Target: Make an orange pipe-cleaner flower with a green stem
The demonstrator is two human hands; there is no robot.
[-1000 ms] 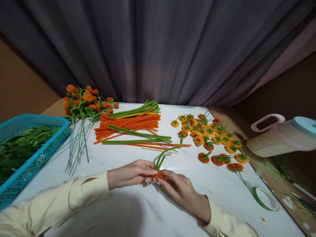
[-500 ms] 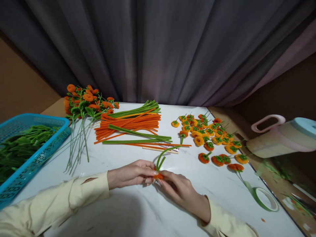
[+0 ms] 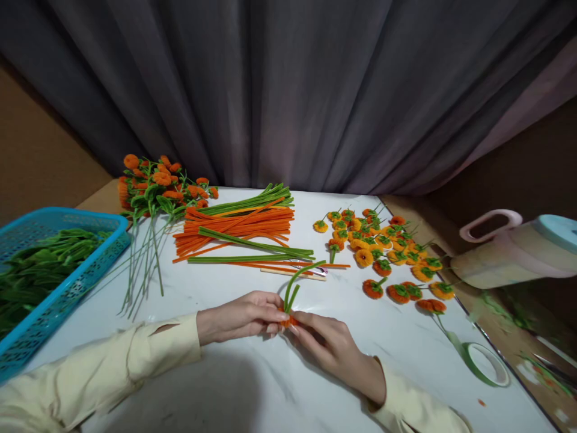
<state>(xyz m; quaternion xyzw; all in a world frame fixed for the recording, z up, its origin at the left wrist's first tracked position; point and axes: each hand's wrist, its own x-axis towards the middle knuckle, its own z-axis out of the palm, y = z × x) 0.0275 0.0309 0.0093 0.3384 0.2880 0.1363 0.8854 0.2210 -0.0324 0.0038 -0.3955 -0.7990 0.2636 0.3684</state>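
Observation:
Between my two hands, low over the white tabletop, is a small orange pipe-cleaner flower (image 3: 287, 322) with green pipe-cleaner ends (image 3: 291, 294) sticking up from it. My left hand (image 3: 252, 316) pinches it from the left with thumb and fingers. From the other side, the fingertips of my right hand (image 3: 331, 346) close on its right edge. Part of the flower is hidden by the fingers. Just beyond the hands lie loose green pipe cleaners (image 3: 252, 243) and a thick bundle of orange pipe cleaners (image 3: 238, 225).
Finished orange flowers on stems (image 3: 162, 180) lie at the back left, beside a blue basket (image 3: 67, 213) of green leaves. Several orange and yellow flower heads (image 3: 396, 255) spread over the right. Green tape (image 3: 489, 365) and a lidded jug (image 3: 500, 255) are near the right edge.
The long green end above the flower has bent slightly and its tip sits a little higher and further left. Both hands stay in nearly the same place, still on the flower.

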